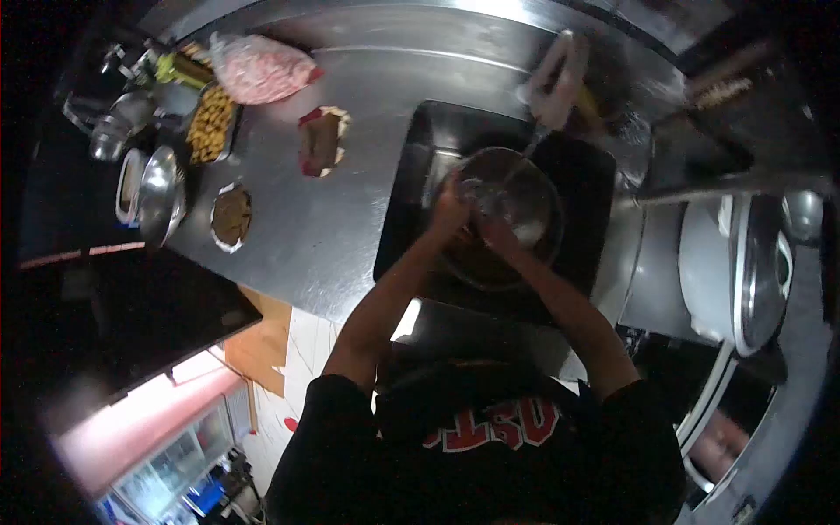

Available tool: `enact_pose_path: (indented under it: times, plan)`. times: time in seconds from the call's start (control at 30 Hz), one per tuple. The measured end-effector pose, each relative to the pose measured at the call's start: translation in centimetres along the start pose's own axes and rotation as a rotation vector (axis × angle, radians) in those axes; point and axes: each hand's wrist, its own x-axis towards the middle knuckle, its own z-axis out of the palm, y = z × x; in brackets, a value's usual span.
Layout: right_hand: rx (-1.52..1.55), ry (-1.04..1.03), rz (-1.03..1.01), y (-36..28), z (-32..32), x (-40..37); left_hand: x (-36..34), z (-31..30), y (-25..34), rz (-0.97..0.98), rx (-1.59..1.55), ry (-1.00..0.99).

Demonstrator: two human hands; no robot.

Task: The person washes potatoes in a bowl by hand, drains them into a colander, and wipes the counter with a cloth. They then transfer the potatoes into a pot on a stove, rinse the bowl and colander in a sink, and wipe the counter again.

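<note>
A round metal bowl (538, 210) sits in the dark sink (407, 188), below the tap (535, 140). My left hand (451, 213) is at the bowl's left side, its fingers closed around the rim. Inside the bowl, near its middle, is my right hand (499, 232), with its fingers blurred and partly hidden. Shiny, water-like glints (490, 197) show between and just beyond my hands; whether the right hand holds anything, I cannot tell.
On the steel counter (324, 219) left of the sink lie a bag of pink pieces (262, 72), a brown block on wrapping (321, 142) and a round brown piece (231, 217). A tray of yellowish pieces (210, 125) and a metal bowl (163, 197) stand farther left. A large white pot (713, 267) is at right.
</note>
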Motion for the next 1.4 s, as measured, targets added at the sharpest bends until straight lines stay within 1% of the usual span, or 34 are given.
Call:
enact_pose_path:
  times: [0.03, 0.07, 0.1, 0.13, 0.17, 0.2, 0.23, 0.27, 0.3, 0.33, 0.37, 0.4, 0.43, 0.47, 0.5, 0.53, 0.57, 0.6, 0.63, 0.67, 0.7, 0.73, 0.77, 0.8, 0.87, 0.9, 0.97, 1.0, 1.03, 1.07, 1.1, 1.17, 1.3, 1.4]
  plan:
    - [0.020, -0.042, 0.012, -0.2, -0.3, -1.6, 0.0, -1.0, -0.3, -0.136, -0.062, -0.066]
    - [0.034, -0.069, 0.003, -0.5, -0.5, -3.2, -0.1, -2.5, 0.7, -0.214, -0.114, -0.113]
    - [0.007, 0.027, -0.057, 0.2, 0.0, -4.2, -0.4, -3.6, 2.0, -0.214, -0.110, -0.133]
    - [-0.025, 0.125, -0.114, 0.9, 0.4, -5.1, -0.9, -4.6, 3.5, -0.348, -0.138, -0.263]
    - [-0.094, 0.315, -0.250, 1.9, 1.1, -5.9, -1.2, -5.1, 4.7, -0.484, -0.162, -0.391]
    - [-0.093, 0.320, -0.238, 3.1, 1.9, -6.2, -0.8, -5.1, 5.5, -0.482, -0.156, -0.402]
    - [-0.224, 0.457, -0.188, 4.3, 2.8, -6.3, 0.0, -5.0, 6.4, -0.373, -0.062, -0.397]
    - [-0.296, 0.528, -0.149, 4.9, 2.5, -6.8, 1.3, -4.7, 7.3, -0.262, 0.031, -0.392]
    - [-0.364, 0.596, -0.104, 5.6, 2.2, -7.2, 4.4, -3.4, 8.6, 0.002, 0.245, -0.233]
    - [0.467, 0.657, 0.181, 5.4, 0.3, -7.8, 5.2, -2.8, 11.2, 0.025, 0.172, -0.168]
    - [1.304, 0.644, 0.457, 5.4, -0.9, -8.3, 8.2, -1.4, 10.1, 0.076, 0.018, -0.172]
    - [1.300, 0.654, 0.468, 5.9, -1.3, -9.1, 8.3, -0.8, 13.5, -0.096, -0.151, -0.214]
    - [1.346, 0.657, 0.591, 6.7, -1.7, -10.1, 9.9, 0.1, 13.4, -0.098, -0.155, -0.228]
    - [1.391, 0.661, 0.716, 7.5, -1.8, -11.1, 12.6, 1.3, 12.8, -0.127, -0.231, -0.301]
    - [1.388, 0.675, 0.730, 8.9, -1.0, -11.8, 12.7, 2.2, 14.4, -0.157, -0.307, -0.377]
    - [1.509, 0.720, 0.748, 10.2, 0.1, -12.3, 12.2, 2.7, 15.5, -0.189, -0.396, -0.437]
    - [1.630, 0.768, 0.762, 11.3, 0.7, -12.9, 13.2, 3.8, 14.9, -0.190, -0.399, -0.459]
    - [1.624, 0.787, 0.774, 10.7, -0.2, -13.7, 14.6, 4.6, 14.0, -0.273, -0.538, -0.543]
    - [1.360, 0.840, 0.625, 9.8, -1.0, -14.8, 15.9, 5.3, 12.9, -0.359, -0.674, -0.622]
    - [1.228, 0.853, 0.554, 9.7, -0.4, -15.7, 15.6, 5.3, 13.6, -0.351, -0.812, -0.711]
    - [1.095, 0.872, 0.488, 9.6, 0.2, -16.6, 16.3, 5.8, 12.9, -0.357, -0.812, -0.718]
    - [1.287, 0.875, 0.440, 11.0, 2.7, -17.4, 16.9, 6.2, 12.2, -0.366, -0.884, -0.708]
    - [1.388, 0.868, 0.411, 10.6, 2.9, -17.8, 17.6, 6.6, 11.3, -0.375, -0.956, -0.690]
    - [1.488, 0.860, 0.385, 9.4, 1.9, -17.9, 17.9, 6.8, 10.7, -0.380, -0.955, -0.681]
    - [1.714, 0.802, 0.731, 6.4, -1.9, -18.1, 18.8, 6.9, 9.7, -0.194, -0.878, -0.726]
    - [1.732, 0.784, 0.762, 6.5, -2.2, -18.2, 19.5, 7.0, 9.5, -0.192, -0.879, -0.706]
    - [1.723, 0.762, 0.749, 7.4, -1.6, -18.7, 20.8, 7.8, 9.1, -0.218, -0.589, -0.622]
    - [1.711, 0.756, 0.736, 7.8, -1.3, -18.7, 20.8, 8.4, 9.1, -0.251, -0.422, -0.406]
    - [1.701, 0.754, 0.732, 8.0, -0.9, -18.9, 20.9, 8.4, 9.1, -0.259, -0.422, -0.399]
    - [1.691, 0.750, 0.723, 8.3, -0.5, -19.1, 21.4, 8.6, 9.4, -0.148, -0.283, -0.434]
    - [1.690, 0.749, 0.716, 8.4, -0.4, -19.1, 21.4, 9.0, 10.1, -0.115, -0.239, -0.432]
    - [1.679, 0.751, 0.705, 8.4, 0.0, -19.6, 20.8, 9.3, 11.0, -0.115, -0.220, -0.407]
    - [1.657, 0.764, 0.674, 8.6, 0.5, -20.2, 19.5, 9.3, 13.8, -0.170, -0.244, -0.436]
    - [1.640, 0.782, 0.650, 8.1, 1.0, -20.4, 16.9, 7.3, 16.3, -0.278, -0.226, -0.460]
